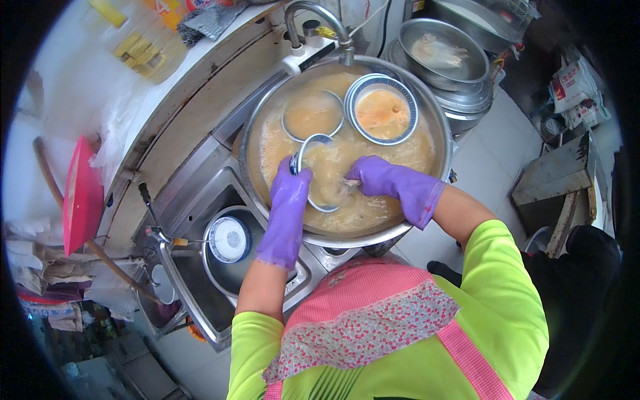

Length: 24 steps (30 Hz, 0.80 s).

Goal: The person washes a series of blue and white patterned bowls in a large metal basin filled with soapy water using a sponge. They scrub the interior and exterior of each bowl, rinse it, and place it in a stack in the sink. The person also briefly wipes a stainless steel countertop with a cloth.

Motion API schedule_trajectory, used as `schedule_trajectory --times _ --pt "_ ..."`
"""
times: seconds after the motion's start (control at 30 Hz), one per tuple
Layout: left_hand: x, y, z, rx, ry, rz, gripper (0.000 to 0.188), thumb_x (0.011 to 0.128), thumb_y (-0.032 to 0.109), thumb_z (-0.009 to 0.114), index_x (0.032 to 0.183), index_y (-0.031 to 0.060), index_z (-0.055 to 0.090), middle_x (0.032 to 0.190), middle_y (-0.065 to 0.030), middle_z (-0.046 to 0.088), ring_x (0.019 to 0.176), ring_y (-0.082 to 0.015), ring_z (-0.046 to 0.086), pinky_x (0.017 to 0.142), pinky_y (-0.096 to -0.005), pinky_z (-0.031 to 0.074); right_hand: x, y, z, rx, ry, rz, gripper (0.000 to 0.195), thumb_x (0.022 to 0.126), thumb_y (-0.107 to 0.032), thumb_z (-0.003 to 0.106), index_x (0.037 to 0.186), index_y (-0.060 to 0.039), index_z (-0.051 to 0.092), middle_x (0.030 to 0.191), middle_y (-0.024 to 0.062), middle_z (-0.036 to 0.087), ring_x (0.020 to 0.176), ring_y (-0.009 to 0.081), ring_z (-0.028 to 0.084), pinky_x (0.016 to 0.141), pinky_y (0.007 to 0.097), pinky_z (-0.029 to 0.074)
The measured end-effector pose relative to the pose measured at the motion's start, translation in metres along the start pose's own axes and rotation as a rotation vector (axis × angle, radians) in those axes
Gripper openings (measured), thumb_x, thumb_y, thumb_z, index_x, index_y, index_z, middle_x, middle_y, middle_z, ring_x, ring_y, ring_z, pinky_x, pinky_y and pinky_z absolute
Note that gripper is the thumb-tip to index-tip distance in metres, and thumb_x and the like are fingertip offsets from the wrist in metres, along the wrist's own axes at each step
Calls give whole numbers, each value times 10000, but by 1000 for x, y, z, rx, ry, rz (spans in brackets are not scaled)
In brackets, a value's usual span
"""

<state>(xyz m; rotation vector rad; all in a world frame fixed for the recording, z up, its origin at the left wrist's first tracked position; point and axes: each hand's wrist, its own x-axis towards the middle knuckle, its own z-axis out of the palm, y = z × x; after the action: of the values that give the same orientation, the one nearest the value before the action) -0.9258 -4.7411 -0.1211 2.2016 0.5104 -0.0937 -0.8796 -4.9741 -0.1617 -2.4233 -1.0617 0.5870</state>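
Note:
A big round metal basin (446, 145) of cloudy, brownish water lies before me. My left hand (292, 182), in a purple rubber glove, grips the left rim of a blue-and-white bowl (320, 139) that is tilted and partly under the water. Just right of that bowl, my right hand (369, 175), gloved alike, is closed on a pale cloth (351, 183), mostly under water. Behind my hands, a stack of blue-rimmed bowls (412, 117) holds foamy orange-tinted water. To its left another round bowl (341, 111) is sunk to its rim.
A curved metal faucet (345, 42) reaches over the basin's far edge. In the steel sink at left, a metal pot (206, 250) holds a blue-and-white bowl (229, 240). Metal pots (402, 32) stand at the back right, one with pale food in water. A pink plastic basin (82, 197) leans at far left.

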Motion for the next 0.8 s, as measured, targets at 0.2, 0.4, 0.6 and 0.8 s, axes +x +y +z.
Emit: schedule_trajectory --times 0.2,0.4,0.6,0.8 --pt "-34 43 -64 587 176 469 785 685 249 722 1407 138 433 1088 -231 606 970 -381 645 847 -457 524 13 -28 30 -409 -350 -145 391 667 -136 740 1056 -122 708 996 164 698 957 367 660 833 437 524" --pt "-10 1 -76 -385 151 339 741 720 146 695 1398 34 417 1221 -232 571 979 -356 644 878 -412 513 34 0 0 164 -93 345 487 710 -142 764 1168 -30 638 1046 187 692 986 349 661 835 420 519" --pt "-11 -17 -91 -1202 -62 -307 559 786 156 620 1288 -60 505 1177 -241 619 1023 -362 645 925 -447 532 9 -36 -92 1085 365 323 414 841 -184 711 1213 -33 613 1026 83 674 933 199 645 815 321 497" --pt "-16 35 -55 -1217 -71 -353 481 775 143 612 1207 -59 552 1126 -220 635 970 -334 650 900 -406 525 21 -65 -100 1418 338 255 598 868 -221 652 1384 4 450 1349 131 540 1271 222 477 1094 306 311"
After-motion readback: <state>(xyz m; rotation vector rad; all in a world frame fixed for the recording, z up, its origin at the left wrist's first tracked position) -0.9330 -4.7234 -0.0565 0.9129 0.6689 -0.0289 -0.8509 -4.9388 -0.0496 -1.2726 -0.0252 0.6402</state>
